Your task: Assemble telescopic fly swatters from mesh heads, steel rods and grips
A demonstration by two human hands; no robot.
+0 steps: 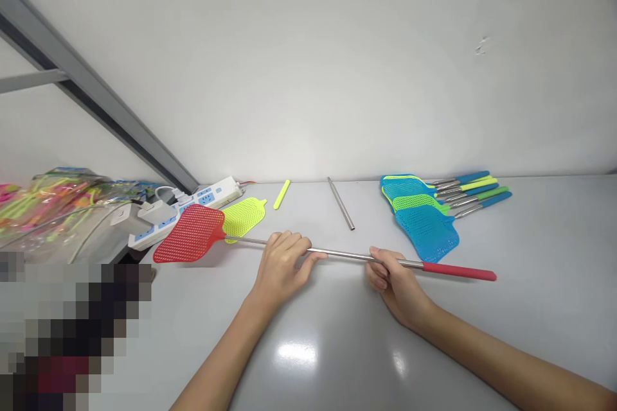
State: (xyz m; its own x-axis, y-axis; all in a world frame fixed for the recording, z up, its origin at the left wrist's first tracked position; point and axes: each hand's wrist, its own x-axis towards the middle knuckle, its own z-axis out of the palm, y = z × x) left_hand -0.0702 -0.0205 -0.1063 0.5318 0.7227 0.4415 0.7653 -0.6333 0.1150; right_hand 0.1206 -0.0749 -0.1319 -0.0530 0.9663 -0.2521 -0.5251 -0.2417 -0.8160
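Observation:
A red fly swatter (193, 236) with a long metal telescopic rod and a red grip lies crosswise between my hands, its head to the left. My left hand (285, 263) is closed around the middle of the rod. Nearer the red grip, my right hand (393, 276) pinches the thicker part of the rod between thumb and fingers. Beyond my left hand lie a yellow swatter head (248, 215), partly hidden by the red one, and a loose yellow grip (282, 194). A separate metal rod (341, 203) rests behind, between my hands.
Blue, green and yellow swatters (427, 231) lie in an overlapping pile at the back right. A white power strip (212, 194) with plugged-in adapters runs along the left. Plastic-bagged colourful items (58, 205) sit beyond it. A wall (337, 64) closes off the table's back edge.

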